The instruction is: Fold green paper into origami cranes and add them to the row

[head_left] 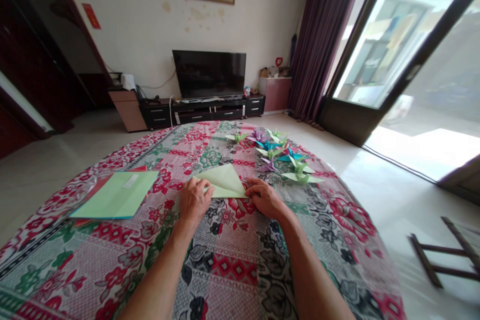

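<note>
A pale green sheet of origami paper [225, 180] lies partly folded on the patterned tablecloth, its near edge straight and creased. My left hand [195, 199] grips its left corner, thumb and fingers pinched together on the paper. At the opposite corner, my right hand [264, 197] has its fingers closed on the paper's right end. Beyond and to the right stand several folded paper cranes [300, 172] in green, purple and blue. To the left sits a stack of coloured paper [116, 195], light green on top, with a small whitish label on it.
The round table is covered by a red, green and grey floral tablecloth [232, 280]. Past its far edge are a television [210, 75] and a low black cabinet [200, 115]. A dark wooden stool or chair frame [446, 255] stands on the floor at right.
</note>
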`<state>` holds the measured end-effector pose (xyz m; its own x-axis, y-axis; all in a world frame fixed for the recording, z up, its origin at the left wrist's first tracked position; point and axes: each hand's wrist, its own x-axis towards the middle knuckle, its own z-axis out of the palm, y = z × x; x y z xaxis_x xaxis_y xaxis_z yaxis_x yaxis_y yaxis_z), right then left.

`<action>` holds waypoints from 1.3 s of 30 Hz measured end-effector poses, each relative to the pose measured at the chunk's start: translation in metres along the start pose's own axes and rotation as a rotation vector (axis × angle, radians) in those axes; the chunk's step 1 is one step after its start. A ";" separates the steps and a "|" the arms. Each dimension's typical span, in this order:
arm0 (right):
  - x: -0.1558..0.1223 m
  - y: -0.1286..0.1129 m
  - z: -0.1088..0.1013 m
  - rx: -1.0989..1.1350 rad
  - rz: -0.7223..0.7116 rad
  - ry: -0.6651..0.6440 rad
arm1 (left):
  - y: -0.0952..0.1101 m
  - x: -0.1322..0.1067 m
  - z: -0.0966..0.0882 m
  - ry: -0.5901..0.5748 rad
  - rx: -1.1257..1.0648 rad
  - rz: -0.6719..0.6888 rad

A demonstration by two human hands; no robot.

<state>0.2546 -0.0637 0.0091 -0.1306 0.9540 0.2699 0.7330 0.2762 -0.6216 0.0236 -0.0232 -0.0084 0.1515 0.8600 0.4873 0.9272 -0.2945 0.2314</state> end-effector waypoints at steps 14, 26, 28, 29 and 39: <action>0.000 -0.010 -0.001 -0.046 -0.005 -0.002 | 0.002 -0.001 -0.002 0.006 0.011 0.000; 0.002 -0.012 0.005 -0.066 0.045 0.038 | 0.005 -0.002 -0.004 0.005 0.029 -0.020; 0.002 -0.011 0.006 -0.055 0.046 0.038 | 0.005 -0.002 -0.003 0.007 0.031 -0.021; 0.002 -0.011 0.006 -0.055 0.049 0.040 | 0.004 -0.002 -0.003 0.008 0.030 -0.022; 0.003 -0.009 0.010 -0.102 0.025 0.072 | 0.001 -0.001 0.001 0.027 0.041 -0.041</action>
<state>0.2410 -0.0619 0.0081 -0.0658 0.9486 0.3095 0.8000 0.2355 -0.5518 0.0244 -0.0239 -0.0098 0.1043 0.8594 0.5006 0.9458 -0.2414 0.2174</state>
